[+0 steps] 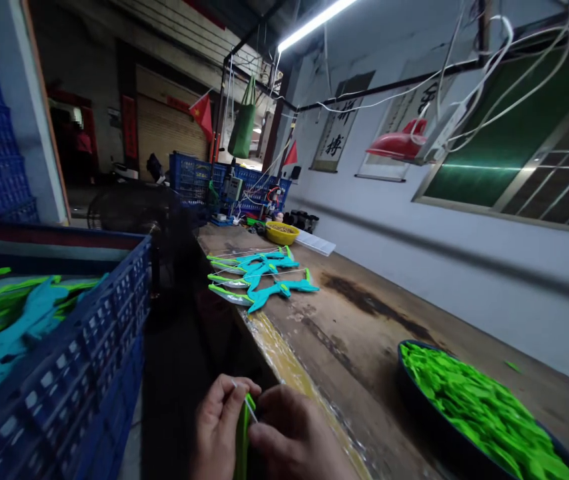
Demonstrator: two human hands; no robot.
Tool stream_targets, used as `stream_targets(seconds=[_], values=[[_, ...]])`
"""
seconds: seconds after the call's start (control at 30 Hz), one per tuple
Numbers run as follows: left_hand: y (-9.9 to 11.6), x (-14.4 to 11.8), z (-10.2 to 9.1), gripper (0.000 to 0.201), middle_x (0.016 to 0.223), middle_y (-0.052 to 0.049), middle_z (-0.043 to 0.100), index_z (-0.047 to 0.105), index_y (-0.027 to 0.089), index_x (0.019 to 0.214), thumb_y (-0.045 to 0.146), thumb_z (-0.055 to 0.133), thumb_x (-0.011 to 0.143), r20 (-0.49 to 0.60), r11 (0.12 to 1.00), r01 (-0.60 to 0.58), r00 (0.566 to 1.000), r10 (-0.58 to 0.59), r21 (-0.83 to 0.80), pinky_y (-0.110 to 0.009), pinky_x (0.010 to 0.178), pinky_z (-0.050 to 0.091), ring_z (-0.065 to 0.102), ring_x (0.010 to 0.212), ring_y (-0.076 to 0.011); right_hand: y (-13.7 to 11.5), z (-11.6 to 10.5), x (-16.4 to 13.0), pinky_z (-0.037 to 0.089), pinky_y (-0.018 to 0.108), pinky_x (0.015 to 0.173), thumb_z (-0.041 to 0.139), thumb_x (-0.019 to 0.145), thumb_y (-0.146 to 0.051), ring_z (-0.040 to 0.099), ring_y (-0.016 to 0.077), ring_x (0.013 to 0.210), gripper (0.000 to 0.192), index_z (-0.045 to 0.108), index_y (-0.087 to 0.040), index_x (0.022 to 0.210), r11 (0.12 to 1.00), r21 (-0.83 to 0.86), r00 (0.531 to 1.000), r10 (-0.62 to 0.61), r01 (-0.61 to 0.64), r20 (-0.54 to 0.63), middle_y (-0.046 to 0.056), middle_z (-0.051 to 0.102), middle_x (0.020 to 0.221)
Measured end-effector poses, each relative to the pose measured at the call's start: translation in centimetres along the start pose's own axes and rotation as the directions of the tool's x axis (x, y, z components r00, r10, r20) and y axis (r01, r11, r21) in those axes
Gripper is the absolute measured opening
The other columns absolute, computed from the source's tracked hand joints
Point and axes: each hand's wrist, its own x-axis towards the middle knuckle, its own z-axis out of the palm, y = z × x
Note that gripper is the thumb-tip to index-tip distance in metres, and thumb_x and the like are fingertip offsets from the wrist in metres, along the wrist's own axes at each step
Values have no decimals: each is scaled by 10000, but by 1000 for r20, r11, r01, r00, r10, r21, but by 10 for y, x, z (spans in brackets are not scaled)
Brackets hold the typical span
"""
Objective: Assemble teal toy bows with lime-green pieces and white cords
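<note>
Left hand: the left hand (218,427) is closed in a pinch on a green plastic piece (242,437) and a thin white string (250,408), low at the frame's bottom edge.
Right hand: the right hand (292,437) is curled shut against the same piece from the other side; its fingertips are hidden, so its exact hold cannot be told.
Work location: the piece is held in the air just beside the near edge of the workbench (364,320), not resting on it.
Finished stock: several teal and green toy bows (257,277) lie stacked further along the bench, well apart from the hands.
Parts supply: a dark basin of green pieces (479,413) sits on the bench to the right, near the hands.
Left side: a blue crate (79,373) holds teal and green parts.
Risk, slip: the string is thin and gripped only at the fingertips; in my judgement it could slide out of the pinch.
Risk, drop: the piece is held off the bench edge, so a loosened grip would likely send it to the floor.
Risk, visibility: the hands sit in dim light, which may make threading errors hard to spot.
</note>
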Motion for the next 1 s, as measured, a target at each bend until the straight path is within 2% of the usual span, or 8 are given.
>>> stream_targets(seconds=[0.07, 0.13, 0.3, 0.43, 0.57, 0.67, 0.73, 1.0], values=[[-1, 2, -3, 388, 831, -39, 692, 712, 185, 789, 569, 694, 842, 0, 999, -36, 999, 36, 15, -236, 746, 489, 608, 791, -177, -2, 18, 15, 386, 217, 519, 815, 648, -677, 474, 98, 523, 569, 630, -160, 795, 947, 300, 989, 82, -115, 121, -22, 551, 594], [-2, 3, -4, 385, 834, -38, 689, 712, 189, 787, 568, 684, 850, -1, 999, -36, 999, 36, 24, -241, 741, 489, 613, 795, -183, -5, 26, 19, 405, 220, 550, 853, 632, -643, 486, 100, 547, 560, 630, -144, 754, 904, 399, 988, 121, -151, 98, -11, 562, 604], [-2, 1, 1, 376, 853, -43, 696, 719, 184, 791, 557, 716, 832, 15, 998, 43, 999, -42, -53, -236, 676, 487, 605, 748, -166, -16, 13, 12, 473, 271, 649, 794, 717, -642, 575, 173, 665, 509, 709, -140, 737, 936, 327, 991, 134, -127, 0, 50, 649, 698], [5, 2, 1, 404, 769, -14, 652, 684, 181, 841, 577, 748, 794, -20, 943, 139, 988, -152, -302, -224, 561, 450, 534, 577, -108, -26, -3, 11, 411, 250, 606, 734, 809, -547, 499, 144, 616, 390, 746, -159, 852, 962, 226, 988, 153, -153, 17, 9, 602, 663], [12, 3, -4, 359, 635, 25, 525, 564, 181, 723, 474, 743, 826, 14, 891, 190, 979, -202, -412, -203, 482, 390, 459, 538, -100, -34, -9, 10, 414, 235, 615, 580, 936, -401, 529, 140, 648, 276, 701, -172, 842, 998, 12, 994, -63, 63, 90, 13, 622, 719], [14, 1, -8, 344, 642, 27, 484, 519, 182, 702, 418, 696, 880, 51, 877, 199, 979, -197, -437, -192, 483, 385, 423, 553, -98, -38, -5, 7, 426, 208, 615, 471, 984, -273, 566, 121, 659, 227, 632, -184, 850, 939, -114, 942, -309, 325, 134, 6, 614, 735], [15, 0, -10, 333, 638, 26, 475, 520, 181, 696, 393, 674, 902, 83, 865, 200, 980, -182, -460, -194, 483, 391, 423, 545, -98, -39, -1, 6, 423, 190, 609, 447, 982, -214, 574, 102, 657, 211, 606, -188, 844, 899, -143, 908, -396, 413, 134, -1, 609, 745], [22, -2, -9, 290, 589, 34, 445, 552, 185, 682, 331, 684, 895, 116, 841, 172, 985, -130, -513, -194, 448, 374, 435, 494, -94, -47, 8, 2, 453, 187, 650, 445, 989, -194, 615, 99, 695, 220, 607, -194, 839, 933, 21, 922, -358, 359, 147, -2, 633, 778]])
